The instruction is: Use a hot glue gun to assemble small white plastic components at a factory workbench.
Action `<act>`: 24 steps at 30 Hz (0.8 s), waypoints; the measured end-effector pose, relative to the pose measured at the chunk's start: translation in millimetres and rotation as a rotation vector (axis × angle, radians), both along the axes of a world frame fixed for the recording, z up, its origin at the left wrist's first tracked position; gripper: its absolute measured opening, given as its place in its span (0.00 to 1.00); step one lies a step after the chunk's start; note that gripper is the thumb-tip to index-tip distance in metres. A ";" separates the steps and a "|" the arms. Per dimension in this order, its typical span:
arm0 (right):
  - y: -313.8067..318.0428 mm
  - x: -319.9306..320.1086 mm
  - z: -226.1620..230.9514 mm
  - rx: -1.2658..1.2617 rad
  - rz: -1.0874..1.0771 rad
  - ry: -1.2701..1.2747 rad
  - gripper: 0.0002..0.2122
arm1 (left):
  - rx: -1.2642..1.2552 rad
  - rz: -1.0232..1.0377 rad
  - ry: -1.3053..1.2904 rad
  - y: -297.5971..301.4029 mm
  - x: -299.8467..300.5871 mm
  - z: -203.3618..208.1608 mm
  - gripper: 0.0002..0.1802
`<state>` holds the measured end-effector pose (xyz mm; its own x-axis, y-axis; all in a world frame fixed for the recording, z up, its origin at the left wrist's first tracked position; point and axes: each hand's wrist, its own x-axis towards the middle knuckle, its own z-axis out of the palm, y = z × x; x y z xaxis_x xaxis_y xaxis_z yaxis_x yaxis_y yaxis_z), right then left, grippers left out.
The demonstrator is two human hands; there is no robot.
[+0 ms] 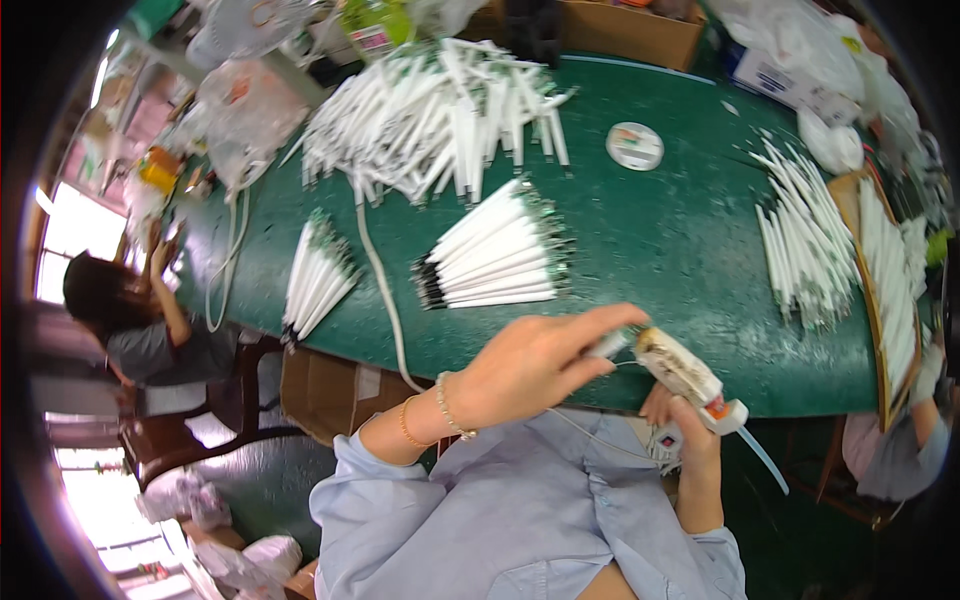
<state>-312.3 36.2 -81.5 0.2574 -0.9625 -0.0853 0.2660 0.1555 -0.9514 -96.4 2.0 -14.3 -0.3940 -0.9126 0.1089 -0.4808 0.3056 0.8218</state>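
My left hand (530, 362) is over the front edge of the table, its thumb and forefinger closed on a short white tube (608, 346) with a greenish end. Most of that tube is hidden by the fingers. In my right hand (692, 432) is a white hot glue gun (682, 368), browned around its nozzle, which points at the tube's green end. A pale blue glue stick (764, 462) sticks out of the gun's back. Beyond my left hand, a fanned row of white tubes (500, 255) with black and green ends lies on the green table (660, 250).
A large heap of white tubes (440, 115) covers the far left. Smaller bundles lie at left (318, 275) and right (805, 240). A round label (634, 146) and a white cable (378, 270) rest on the tabletop. People sit at the left (165, 340) and right (890, 455).
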 end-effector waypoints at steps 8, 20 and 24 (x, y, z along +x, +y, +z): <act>-5.5 -2.4 -3.5 -0.160 -0.044 -0.063 0.17 | 0.096 0.474 0.181 30.0 101.0 47.4 0.27; -5.3 -8.4 -3.6 -0.219 -0.086 -0.068 0.17 | -0.405 0.812 -0.829 13.6 206.6 -18.7 0.26; -13.8 -22.4 -3.9 -0.310 -0.199 -0.078 0.19 | -0.478 0.745 -0.625 -8.0 136.0 3.9 0.24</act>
<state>-334.7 22.4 -85.4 0.0569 -0.9715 0.2303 0.3353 -0.1987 -0.9209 39.6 -6.0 -10.4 0.1323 -0.8618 0.4896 -0.9706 -0.0124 0.2404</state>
